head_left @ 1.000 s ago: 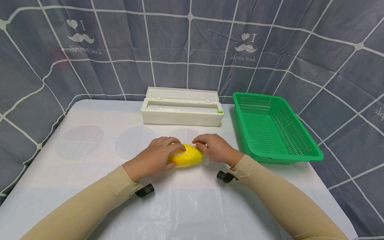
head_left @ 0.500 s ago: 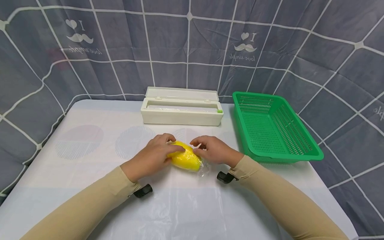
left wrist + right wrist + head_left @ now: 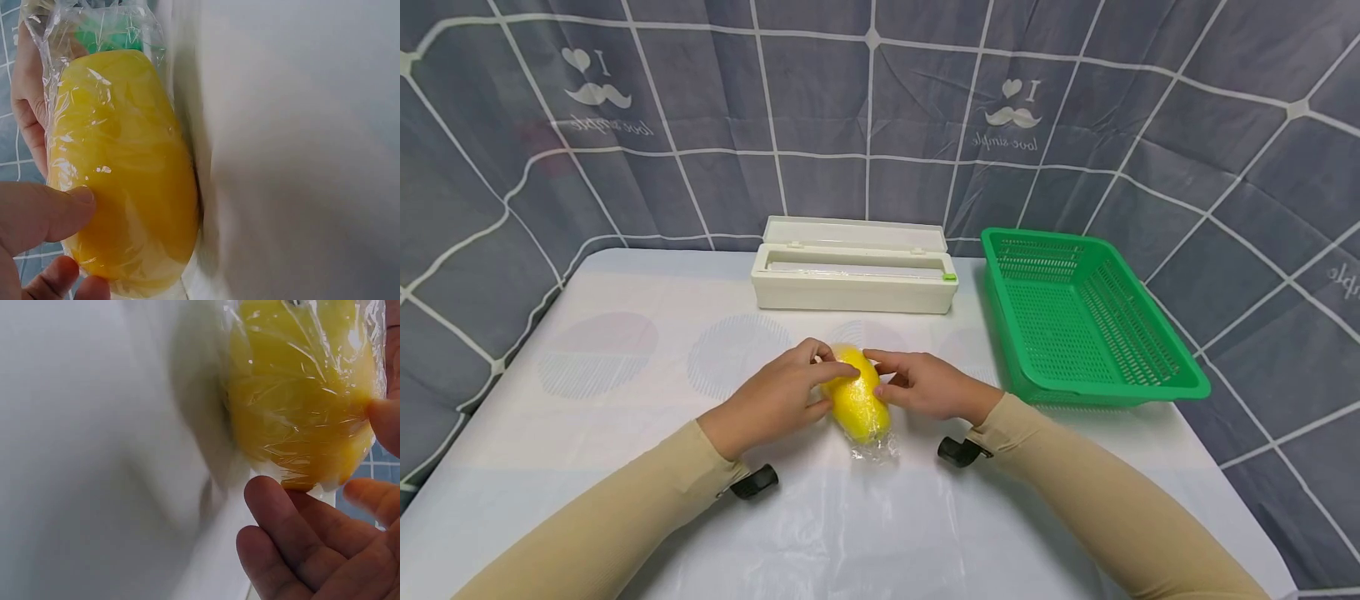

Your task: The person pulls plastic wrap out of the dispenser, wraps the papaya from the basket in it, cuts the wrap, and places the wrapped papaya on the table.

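A smooth yellow oblong, fruit-like thing (image 3: 859,408) lies between both hands, its long side toward the person, wrapped in clear cling film (image 3: 874,450). Loose film sticks out past its near end. My left hand (image 3: 775,398) holds its left side: in the left wrist view the thumb (image 3: 53,215) presses on the film and fingertips (image 3: 59,275) curl at the lower end. From the right, my right hand (image 3: 928,385) holds it, thumb (image 3: 384,425) against the side and several fingers (image 3: 272,503) around the far end, partly hidden.
Behind the hands stands a white cling film dispenser (image 3: 853,293) with its lid raised. A green plastic basket (image 3: 1022,350) sits at the right of the white-covered table (image 3: 625,442). A grey checked curtain (image 3: 820,108) hangs along the back and sides.
The yellow thing has turned from lying crosswise to pointing toward the person, its right end swinging nearer. Both hands shifted their fingers around it; the loose film now shows at the near end.
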`<state>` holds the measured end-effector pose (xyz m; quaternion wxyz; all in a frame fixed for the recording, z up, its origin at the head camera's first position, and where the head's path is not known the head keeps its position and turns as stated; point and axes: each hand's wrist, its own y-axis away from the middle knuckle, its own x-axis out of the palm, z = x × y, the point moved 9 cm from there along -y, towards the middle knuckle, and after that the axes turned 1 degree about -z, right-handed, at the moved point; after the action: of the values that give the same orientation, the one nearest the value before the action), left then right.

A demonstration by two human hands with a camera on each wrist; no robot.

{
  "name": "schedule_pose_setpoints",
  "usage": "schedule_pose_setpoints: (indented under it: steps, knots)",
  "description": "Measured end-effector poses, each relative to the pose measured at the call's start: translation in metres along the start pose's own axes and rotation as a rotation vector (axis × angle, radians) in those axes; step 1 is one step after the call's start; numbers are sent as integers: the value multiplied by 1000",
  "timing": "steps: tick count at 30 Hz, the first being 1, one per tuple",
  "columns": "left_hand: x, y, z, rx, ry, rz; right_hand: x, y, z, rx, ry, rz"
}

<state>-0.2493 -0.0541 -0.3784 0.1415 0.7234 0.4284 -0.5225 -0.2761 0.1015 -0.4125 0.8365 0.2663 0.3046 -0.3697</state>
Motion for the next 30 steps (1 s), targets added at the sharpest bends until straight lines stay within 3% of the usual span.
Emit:
schedule_pose_setpoints:
  steps: [12,26,30]
  knots:
    - [3,-7,0,14,49,-28,-6,1,1,-6,-19,-104]
    - [12,-30,8,-6,72,97,-26,3,-8,96,143,-282]
    - [13,-28,8,19,14,118,-29,4,-1,28,188,-329]
